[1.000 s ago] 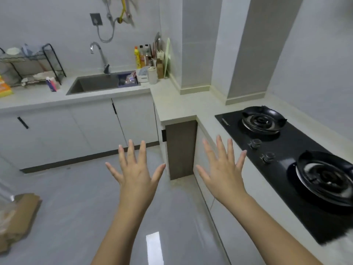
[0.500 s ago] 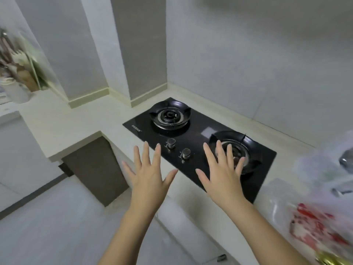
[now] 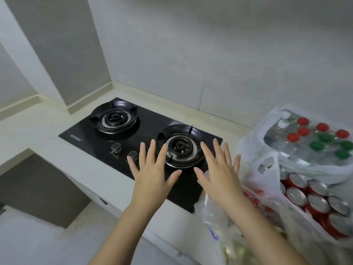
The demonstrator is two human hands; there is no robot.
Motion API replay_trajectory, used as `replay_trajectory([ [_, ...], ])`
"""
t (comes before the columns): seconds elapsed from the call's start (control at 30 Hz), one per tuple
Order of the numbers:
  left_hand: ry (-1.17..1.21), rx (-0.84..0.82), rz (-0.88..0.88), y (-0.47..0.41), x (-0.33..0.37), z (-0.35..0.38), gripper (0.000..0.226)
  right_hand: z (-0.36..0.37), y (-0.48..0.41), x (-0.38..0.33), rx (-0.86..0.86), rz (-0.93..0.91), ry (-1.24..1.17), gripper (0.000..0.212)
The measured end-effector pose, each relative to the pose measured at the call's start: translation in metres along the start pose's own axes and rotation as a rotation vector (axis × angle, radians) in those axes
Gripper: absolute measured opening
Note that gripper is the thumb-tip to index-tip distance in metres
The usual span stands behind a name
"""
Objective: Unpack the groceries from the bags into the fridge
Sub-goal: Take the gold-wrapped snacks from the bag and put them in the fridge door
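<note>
Bags [image 3: 267, 180] are just swinging into view right beside the right hand [image 3: 219, 176], left hand [image 3: 152, 178] alongside, both spread and empty, so unpacking's probably starting.

**Two-burner hob set in pale kitchen surface**

A black glass gas hob [image 3: 145, 134] sits flush in a cream surface [image 3: 47, 119], its left burner [image 3: 114, 118] nearer the corner and its right burner [image 3: 179, 145] beside it. Two metal knobs [image 3: 116, 147] stand along the front edge. Grey tiled walls [image 3: 210, 54] and a boxed pillar [image 3: 63, 50] rise behind.
</note>
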State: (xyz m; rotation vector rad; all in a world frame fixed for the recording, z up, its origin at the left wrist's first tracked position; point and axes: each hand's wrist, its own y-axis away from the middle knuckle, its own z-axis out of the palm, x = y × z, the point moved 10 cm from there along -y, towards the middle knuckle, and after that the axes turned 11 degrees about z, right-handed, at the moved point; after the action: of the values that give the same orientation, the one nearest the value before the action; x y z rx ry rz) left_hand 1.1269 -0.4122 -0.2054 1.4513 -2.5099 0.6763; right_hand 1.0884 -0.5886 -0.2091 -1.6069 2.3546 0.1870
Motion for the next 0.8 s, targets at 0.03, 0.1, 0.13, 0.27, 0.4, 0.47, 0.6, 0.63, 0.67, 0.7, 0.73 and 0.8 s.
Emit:
replay_trajectory([
  [0.03, 0.021, -0.02, 0.031, -0.001, 0.014, 0.009, 0.078, -0.001, 0.002, 0.013, -0.026, -0.003, -0.029, 0.067],
  [0.1, 0.116, -0.053, 0.121, -0.003, 0.048, 0.027, 0.072, -0.01, 0.011, 0.04, -0.062, -0.036, -0.19, 0.052],
  [0.13, 0.179, -0.064, 0.176, -0.004, 0.065, 0.034, 0.069, -0.016, 0.016, 0.053, -0.057, -0.064, -0.278, 0.043],
  [0.27, 0.301, -0.123, 0.388, 0.0, 0.126, 0.064, 0.052, -0.03, 0.034, 0.102, -0.006, -0.102, -0.356, 0.029],
  [0.4, 0.214, -0.249, 0.548, 0.008, 0.163, 0.097, 0.045, -0.024, 0.043, 0.14, -0.032, -0.058, -0.31, 0.024],
  [0.47, 0.103, -0.387, 0.583, 0.014, 0.168, 0.122, 0.047, -0.015, 0.046, 0.159, -0.107, -0.001, -0.309, 0.027],
  [0.6, -0.018, -0.564, 0.64, 0.03, 0.175, 0.163, 0.051, 0.008, 0.059, 0.199, -0.311, 0.145, -0.256, 0.021],
  [0.63, -0.026, -0.592, 0.647, 0.034, 0.177, 0.171, 0.052, 0.014, 0.062, 0.208, -0.355, 0.18, -0.217, 0.018],
  [0.67, -0.032, -0.62, 0.65, 0.037, 0.178, 0.179, 0.053, 0.019, 0.066, 0.216, -0.398, 0.208, -0.178, 0.015],
  [0.7, -0.03, -0.649, 0.649, 0.04, 0.18, 0.187, 0.054, 0.025, 0.071, 0.222, -0.439, 0.225, -0.14, 0.013],
  [0.73, -0.027, -0.68, 0.646, 0.043, 0.181, 0.195, 0.055, 0.031, 0.075, 0.228, -0.477, 0.239, -0.102, 0.014],
  [0.8, -0.041, -0.743, 0.662, 0.05, 0.183, 0.209, 0.061, 0.041, 0.081, 0.237, -0.517, 0.252, -0.024, 0.024],
])
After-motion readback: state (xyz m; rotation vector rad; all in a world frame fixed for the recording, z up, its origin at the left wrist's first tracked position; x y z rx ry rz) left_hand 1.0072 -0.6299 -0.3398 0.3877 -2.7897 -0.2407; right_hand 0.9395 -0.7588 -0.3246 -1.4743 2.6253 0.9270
